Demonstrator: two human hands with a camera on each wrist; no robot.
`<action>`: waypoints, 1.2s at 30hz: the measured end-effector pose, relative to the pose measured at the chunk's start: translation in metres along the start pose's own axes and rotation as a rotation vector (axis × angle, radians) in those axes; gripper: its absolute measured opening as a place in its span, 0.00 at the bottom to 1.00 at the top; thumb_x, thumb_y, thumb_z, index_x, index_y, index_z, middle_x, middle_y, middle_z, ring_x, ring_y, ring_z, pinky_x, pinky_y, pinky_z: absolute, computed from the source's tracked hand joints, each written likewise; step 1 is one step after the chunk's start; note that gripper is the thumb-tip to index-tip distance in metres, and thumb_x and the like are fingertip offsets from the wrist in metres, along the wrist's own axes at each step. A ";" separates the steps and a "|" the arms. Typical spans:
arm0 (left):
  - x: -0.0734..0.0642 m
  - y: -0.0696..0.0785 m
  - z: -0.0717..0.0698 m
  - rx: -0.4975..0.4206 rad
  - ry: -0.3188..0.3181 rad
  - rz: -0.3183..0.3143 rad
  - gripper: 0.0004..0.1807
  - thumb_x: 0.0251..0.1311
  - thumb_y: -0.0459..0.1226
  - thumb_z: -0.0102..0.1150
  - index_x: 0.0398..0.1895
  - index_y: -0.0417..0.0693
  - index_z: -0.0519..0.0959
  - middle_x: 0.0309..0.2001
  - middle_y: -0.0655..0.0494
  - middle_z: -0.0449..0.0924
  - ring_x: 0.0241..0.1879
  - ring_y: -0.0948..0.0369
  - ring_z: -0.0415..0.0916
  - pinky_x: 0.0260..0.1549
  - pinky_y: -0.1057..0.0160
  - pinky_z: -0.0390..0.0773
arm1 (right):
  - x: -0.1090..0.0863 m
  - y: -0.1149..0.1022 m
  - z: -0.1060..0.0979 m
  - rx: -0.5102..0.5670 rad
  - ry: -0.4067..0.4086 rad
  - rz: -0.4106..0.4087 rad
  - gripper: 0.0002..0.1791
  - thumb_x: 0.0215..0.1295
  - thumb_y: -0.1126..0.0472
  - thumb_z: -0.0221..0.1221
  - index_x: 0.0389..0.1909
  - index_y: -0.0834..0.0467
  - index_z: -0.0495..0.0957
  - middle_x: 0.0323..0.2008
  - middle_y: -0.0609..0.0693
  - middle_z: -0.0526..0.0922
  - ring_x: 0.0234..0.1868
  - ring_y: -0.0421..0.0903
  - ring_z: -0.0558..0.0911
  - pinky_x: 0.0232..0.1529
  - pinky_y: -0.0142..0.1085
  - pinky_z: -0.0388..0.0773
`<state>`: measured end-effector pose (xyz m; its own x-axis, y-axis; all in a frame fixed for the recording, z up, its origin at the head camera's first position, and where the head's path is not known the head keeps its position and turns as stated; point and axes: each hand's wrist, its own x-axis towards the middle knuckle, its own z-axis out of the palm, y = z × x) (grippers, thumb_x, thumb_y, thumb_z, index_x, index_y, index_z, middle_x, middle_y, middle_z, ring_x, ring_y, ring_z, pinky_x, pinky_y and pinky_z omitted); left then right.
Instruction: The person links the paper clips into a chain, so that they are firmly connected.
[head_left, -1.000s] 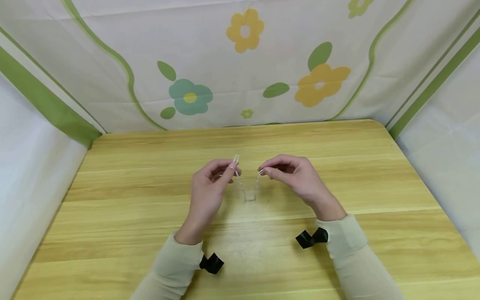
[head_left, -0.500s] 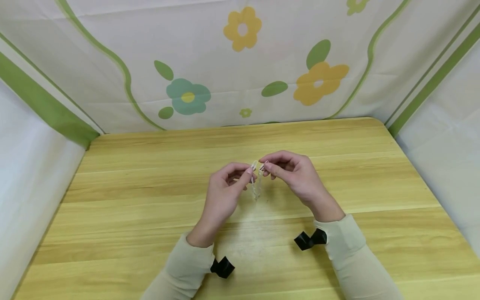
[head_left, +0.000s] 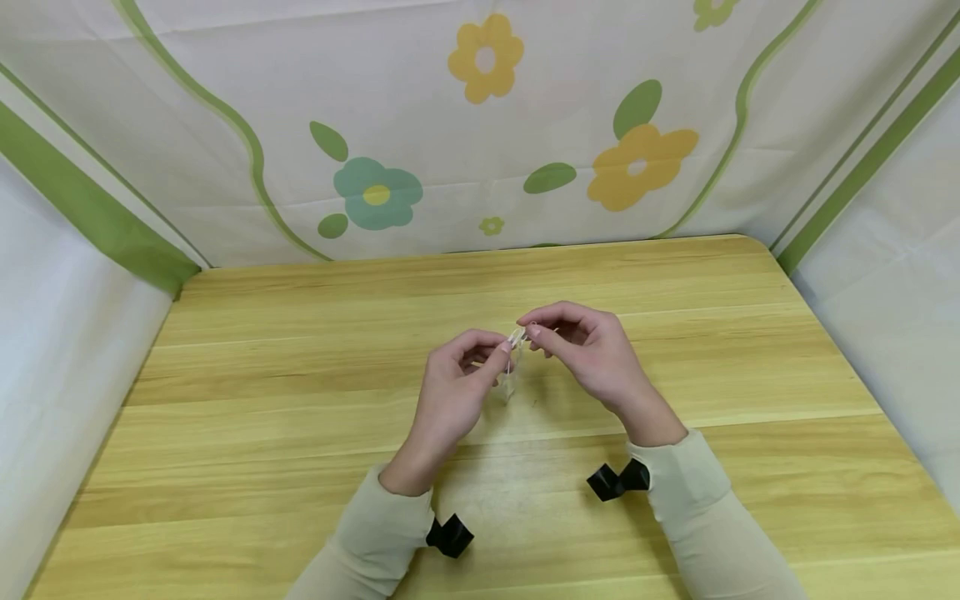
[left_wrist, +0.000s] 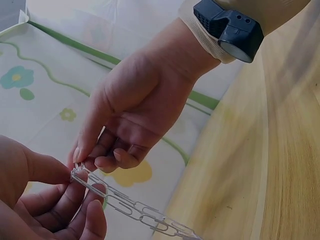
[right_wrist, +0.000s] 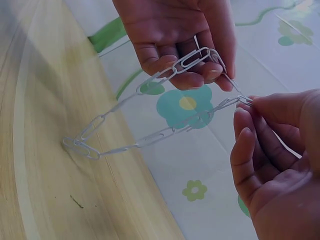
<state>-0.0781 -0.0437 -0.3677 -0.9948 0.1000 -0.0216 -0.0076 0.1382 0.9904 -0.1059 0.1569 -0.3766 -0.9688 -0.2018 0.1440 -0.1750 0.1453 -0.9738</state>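
A chain of white paper clips (right_wrist: 120,149) hangs in a narrow loop between the two hands, its lowest links close over the wooden table. In the head view my left hand (head_left: 457,385) pinches a clip at one end of the chain between thumb and index finger. My right hand (head_left: 588,354) pinches the other end the same way, just to the right. The two end clips (head_left: 517,337) overlap between the fingertips. In both wrist views the thumbs and fingertips come close together there, partly hiding the end clips; I cannot tell whether they are linked.
The pale wooden table (head_left: 247,417) spreads around both arms, with its back edge against a white curtain (head_left: 247,50) printed with flowers and green lines. Black wrist cameras are strapped at the left cuff (head_left: 452,536) and the right cuff (head_left: 607,482).
My left hand has moved right, bringing its end clip up against the one in my right hand. The hanging loop has narrowed. The right hand has hardly moved.
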 end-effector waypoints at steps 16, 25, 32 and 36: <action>0.002 -0.003 0.001 -0.012 -0.012 -0.027 0.07 0.75 0.34 0.63 0.44 0.41 0.88 0.35 0.49 0.88 0.34 0.59 0.78 0.34 0.68 0.78 | 0.001 0.007 0.006 -0.210 0.037 -0.148 0.07 0.75 0.62 0.68 0.48 0.54 0.91 0.43 0.47 0.92 0.42 0.41 0.85 0.41 0.34 0.81; 0.003 -0.008 0.000 -0.085 -0.010 -0.087 0.08 0.75 0.35 0.64 0.47 0.39 0.88 0.37 0.48 0.88 0.36 0.55 0.80 0.35 0.65 0.80 | 0.000 0.005 0.005 -0.278 -0.032 -0.131 0.08 0.75 0.60 0.68 0.50 0.50 0.92 0.42 0.44 0.91 0.41 0.43 0.85 0.39 0.34 0.81; 0.003 -0.008 -0.001 -0.095 -0.001 -0.106 0.08 0.75 0.35 0.65 0.48 0.39 0.87 0.39 0.49 0.87 0.37 0.58 0.79 0.36 0.66 0.80 | 0.000 0.005 0.004 -0.292 -0.090 -0.080 0.10 0.74 0.61 0.69 0.53 0.51 0.90 0.43 0.44 0.90 0.42 0.43 0.85 0.46 0.38 0.84; 0.003 -0.008 -0.004 -0.094 0.003 -0.108 0.08 0.74 0.36 0.66 0.48 0.40 0.87 0.39 0.51 0.86 0.37 0.60 0.79 0.36 0.65 0.80 | 0.002 0.009 0.003 -0.301 -0.129 -0.086 0.07 0.73 0.62 0.69 0.49 0.52 0.90 0.42 0.46 0.89 0.43 0.43 0.84 0.47 0.39 0.83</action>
<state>-0.0819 -0.0485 -0.3747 -0.9879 0.0869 -0.1288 -0.1243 0.0553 0.9907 -0.1084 0.1547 -0.3861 -0.9215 -0.3435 0.1810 -0.3175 0.3980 -0.8607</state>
